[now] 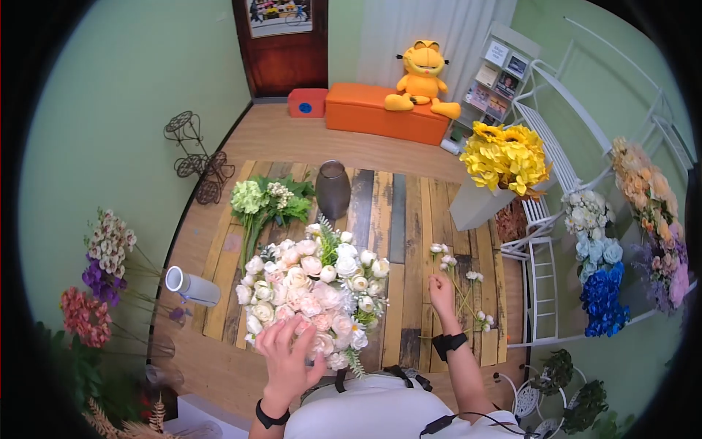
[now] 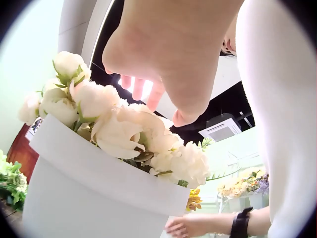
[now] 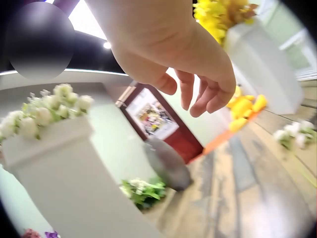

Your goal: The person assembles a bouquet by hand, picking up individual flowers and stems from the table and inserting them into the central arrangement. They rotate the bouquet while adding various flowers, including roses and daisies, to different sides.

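Observation:
A large arrangement of white and pale pink flowers [image 1: 300, 285] fills a white pot [image 2: 94, 193], whose wall shows in both wrist views. My left hand [image 1: 287, 358] is spread over the near side of the blooms, fingers apart; in the left wrist view the hand [image 2: 168, 54] hovers just above the petals, holding nothing. Over the table's right part, my right hand [image 1: 442, 294] is beside thin stems of small white flowers [image 1: 475, 276]. The right wrist view shows that hand [image 3: 173, 54] with loosely bent fingers and nothing between them.
Behind the arrangement stand a dark glass vase [image 1: 333, 192] and a green bunch [image 1: 272, 201]. A white vase [image 1: 191, 285] is at the table's left edge, a tall pot of yellow flowers [image 1: 506, 161] at the back right. White racks line the right side.

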The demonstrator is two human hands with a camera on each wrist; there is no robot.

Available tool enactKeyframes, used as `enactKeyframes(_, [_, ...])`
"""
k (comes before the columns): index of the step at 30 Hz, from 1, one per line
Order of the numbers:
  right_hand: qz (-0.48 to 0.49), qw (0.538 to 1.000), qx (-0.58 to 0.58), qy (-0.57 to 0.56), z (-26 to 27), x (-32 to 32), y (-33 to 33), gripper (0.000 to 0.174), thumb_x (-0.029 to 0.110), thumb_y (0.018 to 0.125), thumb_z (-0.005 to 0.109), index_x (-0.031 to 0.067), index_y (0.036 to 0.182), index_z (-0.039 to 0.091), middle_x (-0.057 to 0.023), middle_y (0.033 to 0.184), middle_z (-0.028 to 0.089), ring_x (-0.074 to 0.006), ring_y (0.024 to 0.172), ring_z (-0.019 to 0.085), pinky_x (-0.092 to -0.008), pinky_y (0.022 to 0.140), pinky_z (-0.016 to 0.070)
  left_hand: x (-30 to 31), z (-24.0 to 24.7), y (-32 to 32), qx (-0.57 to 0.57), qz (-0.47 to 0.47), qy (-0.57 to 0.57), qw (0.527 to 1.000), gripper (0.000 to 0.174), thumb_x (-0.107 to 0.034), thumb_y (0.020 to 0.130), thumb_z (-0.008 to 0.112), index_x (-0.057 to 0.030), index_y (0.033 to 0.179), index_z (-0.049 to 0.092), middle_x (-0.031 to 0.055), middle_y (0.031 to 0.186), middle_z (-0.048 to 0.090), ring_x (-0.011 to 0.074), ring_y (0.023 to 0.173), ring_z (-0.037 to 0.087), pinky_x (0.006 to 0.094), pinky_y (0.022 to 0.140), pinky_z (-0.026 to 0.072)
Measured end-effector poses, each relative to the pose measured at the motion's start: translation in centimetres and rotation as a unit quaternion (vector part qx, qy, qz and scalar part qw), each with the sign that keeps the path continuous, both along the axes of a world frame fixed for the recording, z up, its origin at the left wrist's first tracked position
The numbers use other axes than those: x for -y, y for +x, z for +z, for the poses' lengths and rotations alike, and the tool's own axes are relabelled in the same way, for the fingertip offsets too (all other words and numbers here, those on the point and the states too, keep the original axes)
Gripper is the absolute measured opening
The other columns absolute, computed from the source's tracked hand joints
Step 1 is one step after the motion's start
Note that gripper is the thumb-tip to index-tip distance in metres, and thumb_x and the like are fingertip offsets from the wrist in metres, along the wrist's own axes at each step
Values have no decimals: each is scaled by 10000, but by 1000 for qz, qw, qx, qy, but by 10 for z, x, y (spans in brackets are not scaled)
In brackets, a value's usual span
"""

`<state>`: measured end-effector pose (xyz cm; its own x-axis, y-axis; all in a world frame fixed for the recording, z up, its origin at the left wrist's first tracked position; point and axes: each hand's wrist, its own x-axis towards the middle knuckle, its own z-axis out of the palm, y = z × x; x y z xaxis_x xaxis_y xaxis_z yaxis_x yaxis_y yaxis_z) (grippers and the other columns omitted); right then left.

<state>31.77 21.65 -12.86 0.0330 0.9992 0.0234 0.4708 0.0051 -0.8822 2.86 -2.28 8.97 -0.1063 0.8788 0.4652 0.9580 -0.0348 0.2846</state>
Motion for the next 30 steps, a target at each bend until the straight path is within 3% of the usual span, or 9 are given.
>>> enactKeyframes(2, [-33,996,85,13,-40,3,30,223,174,813,534,-18,888,620,-159,836,612,-265,854,570,-333,751,437,-6,3,1,15,-13,-10,1000,443,-240,692,570,-114,1112,506,85,1241,419,279,1146,320,462,963,165])
enactKeyframes(4, [-130,963,219,-89,-62,9,52,282,169,764,546,-8,983,575,-214,986,542,-360,903,529,-416,797,422,-13,11,2,-9,1,-33,999,451,-250,701,577,-98,1119,507,78,1242,436,266,1177,329,475,973,144])
enactKeyframes(7, [-238,931,209,-184,-90,16,81,384,162,775,538,-19,1107,475,-256,1067,483,-388,988,492,-437,849,404,-23,16,5,-13,5,-43,999,453,-257,711,584,-86,1124,509,71,1238,452,257,1166,366,491,976,128])
enactKeyframes(10, [-268,916,161,-251,-92,16,100,448,165,782,556,-42,1147,398,-272,1095,457,-408,1035,461,-454,879,386,-32,23,7,-27,14,-63,998,467,-272,707,607,-84,1123,512,67,1205,472,246,1137,400,501,972,132])
enactKeyframes(17, [-262,913,173,-259,-75,1,104,372,146,782,579,-43,1056,413,-267,1106,470,-401,1022,481,-445,855,412,-39,31,8,-8,44,-64,997,538,-316,684,649,-78,1144,504,57,1017,490,238,1065,433,506,940,193])
enactKeyframes(19, [-279,904,185,-265,-72,-3,103,351,102,753,577,-51,1031,426,-264,1025,524,-394,957,528,-436,807,433,-40,31,8,-7,53,-66,996,550,-327,685,651,-79,1152,501,60,997,484,235,1047,437,503,935,200])
enactKeyframes(21, [-243,909,204,-269,-110,-13,123,346,76,734,567,-57,1022,429,-263,975,543,-398,926,542,-435,791,434,-43,33,8,-18,45,-59,997,588,-368,690,653,-80,1177,491,62,921,460,219,945,444,485,917,226])
enactKeyframes(25, [-239,919,180,-257,-126,-19,119,297,23,683,541,-77,953,469,-271,911,567,-416,899,552,-424,772,429,-48,35,10,-5,49,-92,995,595,-404,689,653,-74,1162,507,68,883,434,210,865,406,455,894,249])
enactKeyframes(30, [-256,915,197,-240,-129,-16,123,264,40,682,544,-76,916,499,-272,926,564,-414,924,544,-421,786,426,-54,38,15,35,52,-83,995,558,-403,673,666,-64,1095,530,99,967,450,240,915,409,422,867,263])
